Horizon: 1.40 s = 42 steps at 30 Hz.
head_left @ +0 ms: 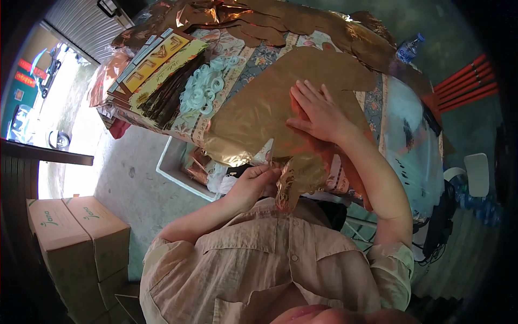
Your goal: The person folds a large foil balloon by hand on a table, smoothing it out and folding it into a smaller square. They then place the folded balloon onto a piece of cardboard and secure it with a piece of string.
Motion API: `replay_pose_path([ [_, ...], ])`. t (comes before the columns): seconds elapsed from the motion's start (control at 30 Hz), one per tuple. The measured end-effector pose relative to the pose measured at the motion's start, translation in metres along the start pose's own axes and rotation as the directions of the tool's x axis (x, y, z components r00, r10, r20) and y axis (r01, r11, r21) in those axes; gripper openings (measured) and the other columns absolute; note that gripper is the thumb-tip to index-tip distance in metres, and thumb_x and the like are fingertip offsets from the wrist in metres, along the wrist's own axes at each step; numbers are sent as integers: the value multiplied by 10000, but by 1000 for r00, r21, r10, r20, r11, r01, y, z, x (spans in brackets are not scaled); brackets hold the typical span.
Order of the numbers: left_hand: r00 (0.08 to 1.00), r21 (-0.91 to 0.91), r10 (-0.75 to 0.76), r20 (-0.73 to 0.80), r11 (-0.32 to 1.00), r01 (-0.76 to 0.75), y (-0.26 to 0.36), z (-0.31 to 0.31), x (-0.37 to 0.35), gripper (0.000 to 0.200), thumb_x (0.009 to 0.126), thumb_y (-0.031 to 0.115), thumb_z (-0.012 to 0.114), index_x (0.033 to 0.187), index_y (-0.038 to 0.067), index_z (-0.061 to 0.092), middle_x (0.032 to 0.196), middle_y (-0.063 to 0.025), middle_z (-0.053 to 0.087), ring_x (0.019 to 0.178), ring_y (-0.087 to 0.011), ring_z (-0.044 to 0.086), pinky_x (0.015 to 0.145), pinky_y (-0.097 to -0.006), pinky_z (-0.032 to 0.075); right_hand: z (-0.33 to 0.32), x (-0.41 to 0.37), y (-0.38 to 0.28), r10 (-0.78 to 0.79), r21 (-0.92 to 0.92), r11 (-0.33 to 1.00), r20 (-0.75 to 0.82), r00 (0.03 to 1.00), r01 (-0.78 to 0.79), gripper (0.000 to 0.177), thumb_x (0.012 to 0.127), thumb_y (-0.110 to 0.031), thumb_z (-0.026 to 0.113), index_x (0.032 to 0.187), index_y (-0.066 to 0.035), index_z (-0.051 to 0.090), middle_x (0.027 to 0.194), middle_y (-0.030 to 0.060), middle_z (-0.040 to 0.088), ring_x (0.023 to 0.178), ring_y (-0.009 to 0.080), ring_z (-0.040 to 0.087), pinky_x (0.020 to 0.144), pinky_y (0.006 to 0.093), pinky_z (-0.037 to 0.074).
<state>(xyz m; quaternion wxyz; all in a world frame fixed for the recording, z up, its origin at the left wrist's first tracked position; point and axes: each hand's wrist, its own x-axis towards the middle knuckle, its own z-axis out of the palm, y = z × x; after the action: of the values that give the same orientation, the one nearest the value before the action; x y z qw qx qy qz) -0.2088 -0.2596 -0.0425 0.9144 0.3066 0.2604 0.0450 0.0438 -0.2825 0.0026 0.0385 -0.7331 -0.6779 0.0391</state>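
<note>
A large copper-gold foil sheet [256,113] with a curved outline lies over the patterned tablecloth [259,67]. My right hand [318,113] rests flat on it, fingers stretched out and slightly apart. Close to my body, my left hand [260,181] is closed in a pinch at the sheet's near edge, beside a crumpled foil flap [302,175] that hangs over the table edge. The fingertips seem to grip the foil there, though the exact spot is partly hidden.
White plastic rings [202,89] are heaped left of the sheet, beside a stack of printed fall signs [162,65]. More copper foil pieces [259,29] line the far side. A water bottle [410,48] stands far right. A white foam box [178,167] and cartons [81,227] sit left.
</note>
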Motion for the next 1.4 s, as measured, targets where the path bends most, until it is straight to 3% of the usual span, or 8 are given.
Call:
replay_pose_path([
  [0.1,997,-34,22,77,999,-20,3,-4,-1,197,950,167,528,1010,3,619,936,-57,658,784,-114,614,700,-258,489,-1,-1,-1,9,-8,1000,-4,1000,-9,804,858,-584,501,1422,-47,301,1494,161,258,1401,298,205,1126,500,150],
  [0.2,1000,11,7,12,1000,-7,2,-5,-1,191,951,167,528,998,6,620,925,-52,657,758,-106,607,676,-251,482,-1,0,-2,25,0,1000,-3,1000,-25,806,859,-586,499,1423,-47,299,1494,163,258,1400,299,206,1124,499,153],
  [0.33,998,-15,23,66,1000,-22,2,-5,-1,193,951,165,528,1003,4,619,920,-51,659,760,-110,613,680,-254,490,2,0,-2,39,35,999,-7,999,-39,813,856,-587,504,1426,-46,293,1495,167,253,1400,299,206,1122,499,158],
  [0.4,1000,33,14,1,999,-14,4,-2,-2,192,951,165,529,1005,6,621,915,-47,660,753,-105,612,675,-245,488,2,0,-2,43,39,998,-11,999,-42,817,855,-587,506,1427,-45,289,1496,168,250,1401,300,205,1121,499,160],
  [0.5,997,-20,24,67,1000,-23,9,0,-4,196,951,166,528,1018,7,622,915,-47,661,772,-110,620,695,-256,501,1,0,-1,38,38,999,-1,999,-38,819,855,-584,510,1429,-44,286,1499,167,245,1402,298,201,1120,496,163],
  [0.73,1000,-10,17,21,1000,-17,9,2,-4,185,949,160,532,1006,15,631,911,-41,660,789,-108,621,702,-256,505,4,1,0,31,77,997,-10,999,-30,810,859,-571,515,1429,-44,283,1500,167,241,1406,298,190,1124,487,163],
  [1.0,995,45,38,-88,998,-34,17,22,-10,164,942,175,557,870,44,625,737,20,584,611,-55,498,551,-223,396,6,2,1,21,80,997,-18,1000,-19,797,866,-561,511,1434,-52,278,1506,159,231,1408,293,183,1126,480,163],
  [1.4,989,154,89,-119,986,-70,10,14,-6,204,944,191,560,792,62,603,622,35,548,514,-41,462,478,-196,337,14,2,2,19,67,998,-33,999,-17,790,880,-570,477,1447,-68,252,1515,151,209,1417,284,158,1136,471,129],
])
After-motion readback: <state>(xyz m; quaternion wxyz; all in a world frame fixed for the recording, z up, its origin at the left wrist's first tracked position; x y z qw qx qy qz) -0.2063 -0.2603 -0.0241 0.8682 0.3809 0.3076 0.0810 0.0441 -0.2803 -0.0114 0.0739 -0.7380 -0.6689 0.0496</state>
